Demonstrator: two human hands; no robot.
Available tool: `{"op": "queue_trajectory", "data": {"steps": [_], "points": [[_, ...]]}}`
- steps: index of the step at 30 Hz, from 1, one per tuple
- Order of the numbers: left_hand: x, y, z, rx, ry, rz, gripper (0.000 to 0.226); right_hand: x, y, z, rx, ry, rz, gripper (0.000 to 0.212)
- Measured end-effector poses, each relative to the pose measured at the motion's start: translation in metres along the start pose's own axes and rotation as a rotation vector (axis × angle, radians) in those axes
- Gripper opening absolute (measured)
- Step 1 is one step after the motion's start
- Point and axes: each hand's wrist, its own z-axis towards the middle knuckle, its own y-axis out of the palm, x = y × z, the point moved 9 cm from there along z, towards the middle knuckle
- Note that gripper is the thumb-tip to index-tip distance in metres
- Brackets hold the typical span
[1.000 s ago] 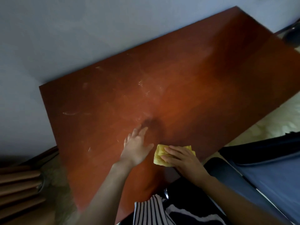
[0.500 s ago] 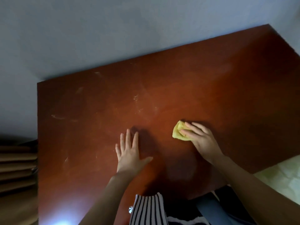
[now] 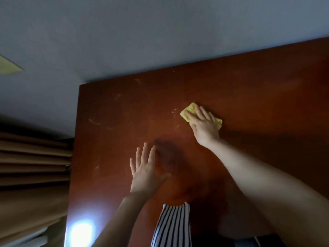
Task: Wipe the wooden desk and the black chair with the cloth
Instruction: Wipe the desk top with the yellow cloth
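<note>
Worktop [image 3: 267, 107]: one, reddish-brown wood, filling the middle and right of the view, its far edge sitting against one grey-blue wall [image 3: 160, 32].

Cloth [image 3: 189, 109]: one, yellow, crumpled, lying on the worktop in its far central part, well back from the near edge. Two corners are showing, one poking out ahead of the covering hand and one on its right side.

Hands: two, both bare. Right hand [image 3: 204, 125] is lying palm-down on the cloth. Its fingers [image 3: 199, 111] are stretched out straight and pressing the cloth onto the wood, and no pinch or curl round the cloth is showing. Left hand [image 3: 145, 173] is resting palm-down on the bare wood, nearer the person and left of the cloth, well apart from it. Its fingers [image 3: 143, 154] are spread and relaxed, holding nothing. One dark shadow is falling just to its right.

Marks: several pale streaks [image 3: 94, 121] are showing on the wood left of the cloth, but blur is preventing an exact count. One bright glare spot [image 3: 81, 232] is shining near the near left corner.

Surroundings: one brown pleated curtain [image 3: 32, 166] is hanging left of the worktop. One black-and-white striped garment [image 3: 171, 227] is showing at the near edge, between the two forearms.
</note>
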Motion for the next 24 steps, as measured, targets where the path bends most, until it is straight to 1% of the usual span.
{"op": "queue_trajectory", "data": {"steps": [5, 8, 10, 14, 17, 19, 22, 24], "points": [[-0.015, -0.006, -0.004, -0.025, -0.002, -0.006, 0.101, -0.059, 0.020, -0.051, -0.030, -0.191, 0.002, 0.046], [-0.015, -0.004, -0.007, -0.072, 0.050, 0.026, 0.102, -0.081, 0.027, -0.095, -0.015, -0.256, 0.066, 0.041], [-0.011, -0.003, -0.005, -0.101, 0.099, 0.065, 0.103, -0.086, 0.031, -0.121, -0.025, -0.293, 0.068, 0.037], [-0.003, 0.001, 0.008, -0.172, 0.166, 0.180, 0.111, -0.084, 0.028, -0.165, -0.038, -0.401, 0.017, 0.034], [0.006, 0.006, 0.023, -0.206, 0.203, 0.298, 0.119, -0.071, 0.026, -0.188, -0.079, -0.481, -0.116, 0.039], [0.014, 0.008, 0.034, -0.217, 0.226, 0.347, 0.124, -0.059, 0.024, -0.198, -0.123, -0.517, -0.090, 0.039], [0.022, 0.009, 0.048, -0.218, 0.215, 0.353, 0.126, -0.039, 0.012, -0.203, -0.088, -0.491, -0.067, 0.038], [0.021, 0.008, 0.058, -0.195, 0.180, 0.323, 0.125, -0.025, 0.007, -0.195, -0.091, -0.450, -0.030, 0.044]]}}
